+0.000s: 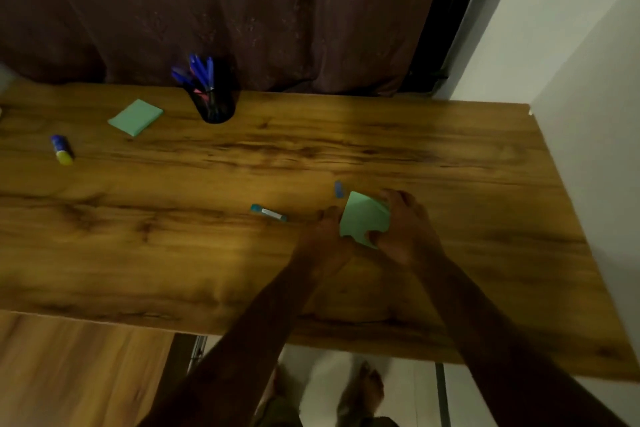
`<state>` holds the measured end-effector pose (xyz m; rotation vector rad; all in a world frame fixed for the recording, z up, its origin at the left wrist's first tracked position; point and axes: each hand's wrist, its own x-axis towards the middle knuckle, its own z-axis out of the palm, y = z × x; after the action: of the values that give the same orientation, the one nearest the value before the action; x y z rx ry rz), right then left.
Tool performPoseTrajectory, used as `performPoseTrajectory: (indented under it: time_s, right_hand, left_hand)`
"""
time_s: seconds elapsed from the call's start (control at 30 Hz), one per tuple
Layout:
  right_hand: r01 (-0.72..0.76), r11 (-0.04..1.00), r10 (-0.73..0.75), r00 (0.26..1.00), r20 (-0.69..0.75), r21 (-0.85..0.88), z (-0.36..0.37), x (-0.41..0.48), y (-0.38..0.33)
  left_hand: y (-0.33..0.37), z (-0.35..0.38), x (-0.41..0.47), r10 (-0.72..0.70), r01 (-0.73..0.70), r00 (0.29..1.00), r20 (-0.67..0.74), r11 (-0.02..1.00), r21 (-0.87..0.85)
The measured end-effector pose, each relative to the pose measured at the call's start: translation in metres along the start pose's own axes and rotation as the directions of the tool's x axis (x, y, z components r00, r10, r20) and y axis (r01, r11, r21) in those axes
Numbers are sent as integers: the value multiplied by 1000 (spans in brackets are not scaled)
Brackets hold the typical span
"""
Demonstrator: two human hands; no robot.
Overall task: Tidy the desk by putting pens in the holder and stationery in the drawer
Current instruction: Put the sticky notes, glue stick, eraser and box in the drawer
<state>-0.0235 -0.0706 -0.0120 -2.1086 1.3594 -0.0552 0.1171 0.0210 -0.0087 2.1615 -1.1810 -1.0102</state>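
Near desk point(450, 156) edge: your left hand point(323, 239) and right hand point(407, 229) grip one green pad point(363, 218).
Holder point(214, 107): pens point(199, 71) already inside.
Still out: second pad point(135, 117), glue stick point(62, 149), teal-capped stick point(268, 212), small blue piece point(339, 189).
Drawer: unseen.

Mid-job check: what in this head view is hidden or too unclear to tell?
The drawer: not seen in head view; desk hides what is beneath.
The small blue thing, head view: blurred, too small to identify.
The green pad, head view: edges covered by right hand and left hand; left grip blurred.
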Motion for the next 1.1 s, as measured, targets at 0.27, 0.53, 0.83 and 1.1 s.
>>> performPoseTrajectory:
  time_s: [0.27, 0.53, 0.83, 1.1]
  right_hand:
    - [28, 973, -11, 997, 74, -227, 5, 29, -4]
    - [6, 995, 1, 997, 72, -96, 1, 28, -11]
    - [178, 980, -186, 978, 95, 84, -3, 23, -52]
    - [384, 899, -422, 888, 180, 212, 18, 36, -155]
  left_hand:
    - [-4, -1, 31, -51, 52, 999, 14, 994, -91]
    - [-22, 4, 42, -12, 24, 998, 57, 977, -212]
    - [-26, -37, 7, 57, -77, 994, -94, 970, -229]
    - [-74, -106, -24, -3, -134, 957, -290, 882, -452]
